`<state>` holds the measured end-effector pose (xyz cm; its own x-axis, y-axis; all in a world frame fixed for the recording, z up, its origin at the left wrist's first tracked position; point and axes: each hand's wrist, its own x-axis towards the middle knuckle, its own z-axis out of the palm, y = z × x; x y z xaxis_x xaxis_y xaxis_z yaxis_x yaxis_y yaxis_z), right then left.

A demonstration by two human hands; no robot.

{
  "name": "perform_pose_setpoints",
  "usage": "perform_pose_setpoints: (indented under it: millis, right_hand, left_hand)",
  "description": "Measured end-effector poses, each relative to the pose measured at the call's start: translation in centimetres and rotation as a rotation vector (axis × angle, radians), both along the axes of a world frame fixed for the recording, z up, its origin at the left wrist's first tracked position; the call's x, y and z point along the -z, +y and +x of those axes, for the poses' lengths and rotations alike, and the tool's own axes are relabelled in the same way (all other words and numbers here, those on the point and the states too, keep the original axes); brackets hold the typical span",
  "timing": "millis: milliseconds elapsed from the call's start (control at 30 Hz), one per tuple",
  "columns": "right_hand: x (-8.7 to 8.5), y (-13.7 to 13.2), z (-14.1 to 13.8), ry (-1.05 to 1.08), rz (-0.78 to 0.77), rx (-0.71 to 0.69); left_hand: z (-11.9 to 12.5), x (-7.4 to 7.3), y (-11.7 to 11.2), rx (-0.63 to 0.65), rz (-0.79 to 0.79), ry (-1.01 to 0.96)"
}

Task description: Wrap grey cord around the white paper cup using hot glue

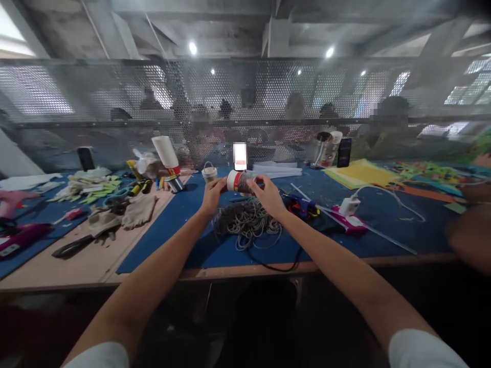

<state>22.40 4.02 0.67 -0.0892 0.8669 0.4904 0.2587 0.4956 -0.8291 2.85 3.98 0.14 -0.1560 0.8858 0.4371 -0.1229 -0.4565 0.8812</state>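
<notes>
Red-and-white paper cup [233, 181], dark grey toward one end, is tipped sideways above a grey cord tangle [249, 223] on the bench [153, 253]. Left fingers [221, 184] are gripping one end, right fingers [256, 188] pinching the grey end, from where I'm standing.

My left sleeve [103, 356] was white with a faint grey cast, short, its edge a smooth curve round the arm. My right sleeve [420, 350] matched it, plain over the part that showed, with the same rounded end. Beyond them my forearms [163, 266], long and tapering, were bare, and so were my fingers [217, 188]. Lower down, a near-black shape [266, 322] may have been my legs, too dim to tell.
</notes>
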Motion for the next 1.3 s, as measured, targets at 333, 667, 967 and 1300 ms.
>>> perform_pose_setpoints:
  millis: [333,667,967,1300]
  right_hand:
    - [1.3,0.3,0.4,0.027,0.013,-0.011]
    - [0.9,-0.5,0.8,-0.031,0.005,-0.013]
    - [0.9,-1.0,0.9,-0.095,0.059,-0.015]
    - [-0.7,0.1,2.2,-0.006,0.077,-0.191]
  left_hand:
    - [0.4,-1.0,-1.5,0.031,-0.096,0.076]
    - [0.7,-0.3,-1.6,0.097,-0.095,0.140]
    - [0.1,0.0,-2.4,0.122,-0.089,0.146]
    - [0.2,-0.9,-3.6,0.102,-0.022,0.273]
